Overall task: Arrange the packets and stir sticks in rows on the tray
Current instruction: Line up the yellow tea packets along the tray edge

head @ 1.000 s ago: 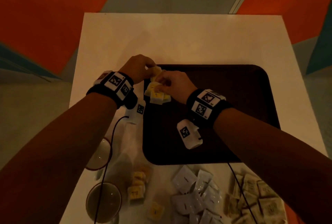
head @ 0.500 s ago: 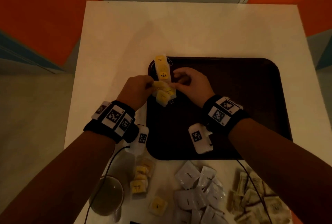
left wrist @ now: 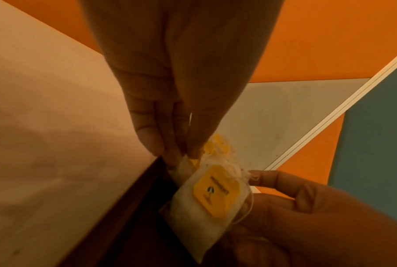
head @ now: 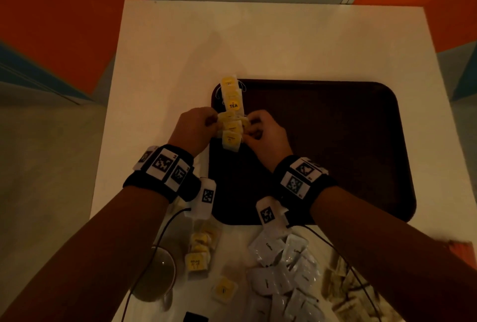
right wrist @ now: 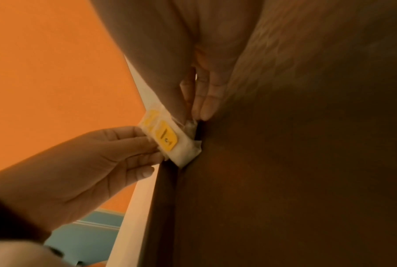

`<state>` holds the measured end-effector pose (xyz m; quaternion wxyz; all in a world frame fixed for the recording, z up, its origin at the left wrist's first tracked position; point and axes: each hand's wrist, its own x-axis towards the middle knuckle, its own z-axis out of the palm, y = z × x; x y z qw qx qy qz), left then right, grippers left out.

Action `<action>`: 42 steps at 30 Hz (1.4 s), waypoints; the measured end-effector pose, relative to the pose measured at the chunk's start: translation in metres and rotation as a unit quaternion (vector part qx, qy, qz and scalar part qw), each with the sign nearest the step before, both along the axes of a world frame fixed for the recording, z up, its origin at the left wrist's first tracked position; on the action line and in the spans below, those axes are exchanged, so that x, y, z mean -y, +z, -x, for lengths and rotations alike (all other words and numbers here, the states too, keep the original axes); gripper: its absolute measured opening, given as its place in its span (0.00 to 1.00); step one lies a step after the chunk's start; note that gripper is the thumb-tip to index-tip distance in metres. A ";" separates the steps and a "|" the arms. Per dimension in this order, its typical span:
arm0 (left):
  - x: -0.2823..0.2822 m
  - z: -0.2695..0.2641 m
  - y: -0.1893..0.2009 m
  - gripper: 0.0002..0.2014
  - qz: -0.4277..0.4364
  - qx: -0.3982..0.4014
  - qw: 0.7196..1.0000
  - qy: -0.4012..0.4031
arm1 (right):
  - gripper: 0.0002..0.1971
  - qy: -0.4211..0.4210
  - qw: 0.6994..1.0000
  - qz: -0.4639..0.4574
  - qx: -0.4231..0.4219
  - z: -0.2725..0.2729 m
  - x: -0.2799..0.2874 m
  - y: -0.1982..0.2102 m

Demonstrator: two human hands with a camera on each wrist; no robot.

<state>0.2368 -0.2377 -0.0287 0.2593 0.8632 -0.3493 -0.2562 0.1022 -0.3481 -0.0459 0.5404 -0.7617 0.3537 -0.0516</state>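
A dark brown tray (head: 335,141) lies on the white table (head: 180,50). Two yellow-tagged tea bags (head: 231,94) lie in a line at the tray's far left corner. Just below them, both hands hold a small bunch of tea bags (head: 231,132) over the tray's left edge. My left hand (head: 197,128) pinches the bunch from the left, seen as tea bags (left wrist: 206,195) in the left wrist view. My right hand (head: 260,132) pinches it from the right, at the tea bags (right wrist: 170,140) in the right wrist view.
Near the table's front edge lie more yellow tea bags (head: 200,252), a heap of white packets (head: 284,275) and brownish packets (head: 346,288). A glass cup (head: 157,275) stands at the front left. Cables run from both wristbands.
Both hands drew back toward me from the tray's far left corner with the bunch, leaving two tea bags lying in a line there.
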 end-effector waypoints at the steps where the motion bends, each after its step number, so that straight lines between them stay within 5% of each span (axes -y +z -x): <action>1: 0.000 0.000 0.000 0.05 0.003 -0.002 1.000 -0.001 | 0.18 0.000 1.000 -0.003 0.004 0.001 0.000 0.001; 14: 0.002 0.000 -0.004 0.05 0.028 0.000 0.999 0.032 | 0.26 0.033 0.998 -0.052 -0.001 0.005 0.003 0.003; 17: -0.006 -0.001 0.000 0.13 0.057 -0.031 0.996 0.065 | 0.23 0.030 0.999 0.010 -0.037 0.006 0.013 0.006; 21: -0.014 0.002 0.005 0.10 -0.009 -0.008 1.000 -0.001 | 0.13 0.071 0.988 0.113 -0.070 0.004 0.021 0.004; 26: -0.015 0.010 -0.002 0.12 0.029 -0.015 0.999 0.025 | 0.08 0.108 0.983 0.135 -0.059 0.004 0.016 0.004; 33: -0.003 0.002 -0.005 0.08 0.035 0.005 0.998 0.042 | 0.09 0.085 0.995 0.044 -0.040 0.001 0.005 0.004; 39: 0.006 -0.008 -0.008 0.07 0.053 -0.059 0.991 0.108 | 0.09 0.005 0.997 0.071 -0.026 -0.014 0.003 0.001; 42: 0.009 -0.011 -0.007 0.08 0.021 -0.022 0.998 0.057 | 0.08 -0.008 0.994 0.104 -0.015 -0.018 0.004 0.002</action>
